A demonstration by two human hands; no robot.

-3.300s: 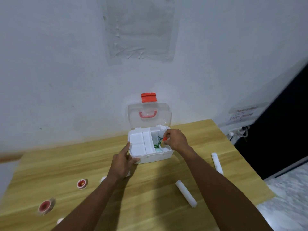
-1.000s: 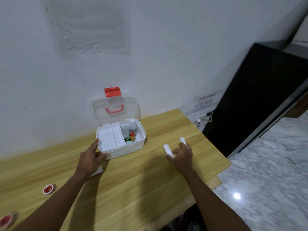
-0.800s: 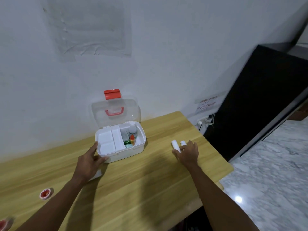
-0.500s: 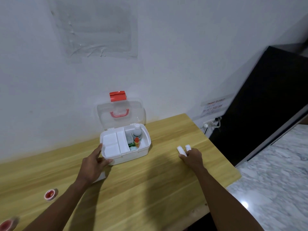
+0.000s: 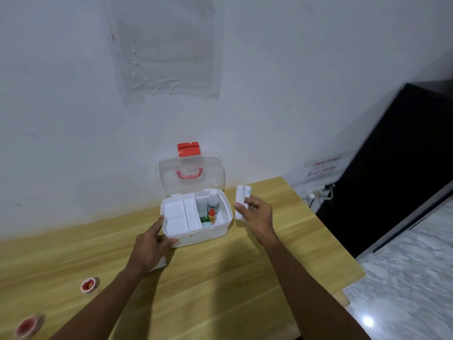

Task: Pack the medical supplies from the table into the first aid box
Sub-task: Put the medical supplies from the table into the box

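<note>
Right fingers clamped on two white rolls, left fingers spread against first aid box

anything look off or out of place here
Nothing spilled or damaged. The first aid box sits open with bottles upright inside. Two red tape rolls remain far left on the table; a flat white item lies half hidden under the left hand.
</note>
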